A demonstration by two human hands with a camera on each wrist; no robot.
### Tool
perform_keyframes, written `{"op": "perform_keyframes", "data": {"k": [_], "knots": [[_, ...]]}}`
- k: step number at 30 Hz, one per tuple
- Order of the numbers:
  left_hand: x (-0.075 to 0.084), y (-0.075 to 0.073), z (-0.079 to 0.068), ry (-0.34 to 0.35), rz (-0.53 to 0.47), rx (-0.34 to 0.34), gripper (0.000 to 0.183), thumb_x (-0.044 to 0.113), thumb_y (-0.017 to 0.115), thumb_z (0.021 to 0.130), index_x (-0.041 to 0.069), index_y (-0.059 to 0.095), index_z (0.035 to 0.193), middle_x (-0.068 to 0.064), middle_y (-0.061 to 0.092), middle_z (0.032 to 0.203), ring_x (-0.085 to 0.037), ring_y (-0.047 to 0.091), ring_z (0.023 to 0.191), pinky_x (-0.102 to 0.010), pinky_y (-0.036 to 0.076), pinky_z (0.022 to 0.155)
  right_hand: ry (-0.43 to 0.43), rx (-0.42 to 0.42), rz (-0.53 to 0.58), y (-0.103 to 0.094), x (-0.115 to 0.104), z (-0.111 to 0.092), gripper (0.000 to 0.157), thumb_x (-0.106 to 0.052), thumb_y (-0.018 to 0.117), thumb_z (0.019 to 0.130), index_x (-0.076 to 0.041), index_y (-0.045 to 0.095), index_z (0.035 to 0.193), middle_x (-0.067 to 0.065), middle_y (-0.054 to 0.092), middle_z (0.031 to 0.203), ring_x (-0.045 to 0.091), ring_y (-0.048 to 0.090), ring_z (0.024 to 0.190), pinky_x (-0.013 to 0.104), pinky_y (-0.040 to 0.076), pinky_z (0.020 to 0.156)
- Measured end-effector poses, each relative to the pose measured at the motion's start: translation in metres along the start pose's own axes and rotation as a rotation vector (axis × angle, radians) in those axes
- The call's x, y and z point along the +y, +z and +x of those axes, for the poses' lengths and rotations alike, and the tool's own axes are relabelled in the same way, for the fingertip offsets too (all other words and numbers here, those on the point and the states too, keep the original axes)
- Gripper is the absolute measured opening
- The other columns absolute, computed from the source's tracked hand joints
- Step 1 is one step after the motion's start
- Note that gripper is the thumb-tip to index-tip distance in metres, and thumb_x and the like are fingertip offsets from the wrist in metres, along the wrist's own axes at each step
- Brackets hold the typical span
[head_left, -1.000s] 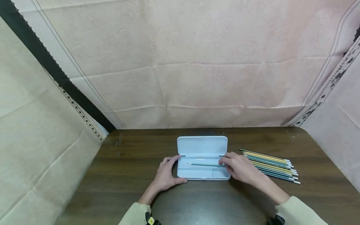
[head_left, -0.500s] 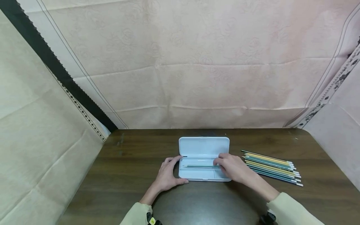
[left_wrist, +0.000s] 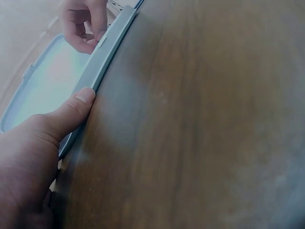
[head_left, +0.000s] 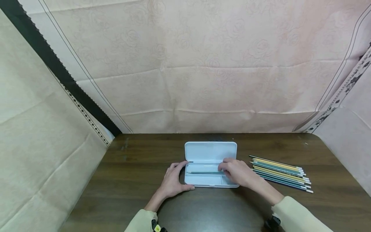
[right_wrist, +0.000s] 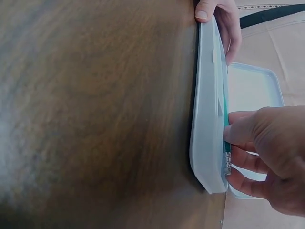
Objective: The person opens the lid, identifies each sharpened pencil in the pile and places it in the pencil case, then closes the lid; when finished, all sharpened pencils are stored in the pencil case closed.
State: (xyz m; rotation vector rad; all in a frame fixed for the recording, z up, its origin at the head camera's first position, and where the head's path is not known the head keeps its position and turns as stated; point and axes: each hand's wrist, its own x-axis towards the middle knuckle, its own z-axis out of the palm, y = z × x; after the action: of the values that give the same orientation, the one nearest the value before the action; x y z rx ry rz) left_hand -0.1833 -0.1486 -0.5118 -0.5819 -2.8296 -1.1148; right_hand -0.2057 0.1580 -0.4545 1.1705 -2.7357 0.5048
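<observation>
A light blue pencil case [head_left: 200,184] lies open on the table, its lid [head_left: 210,151] tipped back on the far side. My left hand [head_left: 171,180] holds the case's left end, thumb on the front edge and fingers reaching to the hinge side. In the left wrist view the thumb [left_wrist: 71,112] presses along the case's front wall. My right hand [head_left: 236,172] pinches a green pencil [head_left: 203,172] near its eraser end, the pencil lying lengthwise within the case's tray. The metal band of that pencil [right_wrist: 228,162] shows below the thumb in the right wrist view.
Several green, yellow and dark pencils [head_left: 281,172] with white ends lie side by side to the right of the case. The dark wood table [head_left: 139,154] ends at a pale cloth backdrop [head_left: 208,80], with more cloth at both sides.
My right hand has moved left with the green pencil and brought it lower into the case's tray. The left hand stays at the case's end. The head view has shifted slightly.
</observation>
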Motion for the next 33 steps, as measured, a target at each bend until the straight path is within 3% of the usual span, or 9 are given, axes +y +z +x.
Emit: {"op": "perform_keyframes", "data": {"k": [11,17,22,28,33], "knots": [[-0.002,0.001,-0.001,-0.011,0.016,0.009,0.093,0.053,0.088,0.07,0.022,0.047,0.148,-0.008,0.049,0.139,-0.031,0.041,0.127,-0.059,0.036,0.095,0.039,-0.029,0.059,0.003,0.002,0.003,0.017,-0.001,0.077,0.085,-0.012,0.077,0.098,-0.001,0.066,0.089,0.011,0.056,0.074,0.029,0.053,0.069],[-0.002,0.002,0.0,-0.009,0.014,0.008,0.093,0.052,0.088,0.07,0.021,0.047,0.148,-0.007,0.049,0.139,-0.031,0.041,0.126,-0.059,0.036,0.094,0.086,0.076,0.069,-0.007,0.01,-0.008,0.017,-0.001,0.08,0.083,-0.009,0.076,0.097,-0.001,0.067,0.089,0.01,0.058,0.074,0.03,0.053,0.069],[-0.002,0.001,0.0,-0.009,0.014,0.012,0.093,0.053,0.088,0.07,0.022,0.047,0.148,-0.008,0.049,0.138,-0.031,0.042,0.126,-0.059,0.037,0.093,0.126,0.168,0.094,-0.025,0.027,-0.036,0.02,0.004,0.08,0.08,-0.007,0.076,0.096,-0.003,0.067,0.088,0.007,0.057,0.073,0.029,0.053,0.066],[-0.004,0.001,0.0,-0.015,0.016,0.011,0.093,0.055,0.088,0.07,0.022,0.047,0.147,-0.009,0.049,0.138,-0.032,0.042,0.125,-0.059,0.037,0.093,0.036,0.325,0.1,-0.037,0.056,-0.084,0.03,0.014,0.079,0.071,-0.009,0.072,0.09,-0.007,0.065,0.082,0.003,0.056,0.071,0.027,0.049,0.058],[-0.003,0.003,0.001,-0.015,0.017,0.013,0.094,0.055,0.088,0.069,0.022,0.047,0.147,-0.009,0.049,0.138,-0.032,0.043,0.125,-0.059,0.037,0.093,0.057,0.36,0.033,-0.043,0.07,-0.123,0.034,0.015,0.082,0.064,-0.011,0.071,0.085,-0.008,0.064,0.079,0.001,0.055,0.07,0.021,0.045,0.057]]}}
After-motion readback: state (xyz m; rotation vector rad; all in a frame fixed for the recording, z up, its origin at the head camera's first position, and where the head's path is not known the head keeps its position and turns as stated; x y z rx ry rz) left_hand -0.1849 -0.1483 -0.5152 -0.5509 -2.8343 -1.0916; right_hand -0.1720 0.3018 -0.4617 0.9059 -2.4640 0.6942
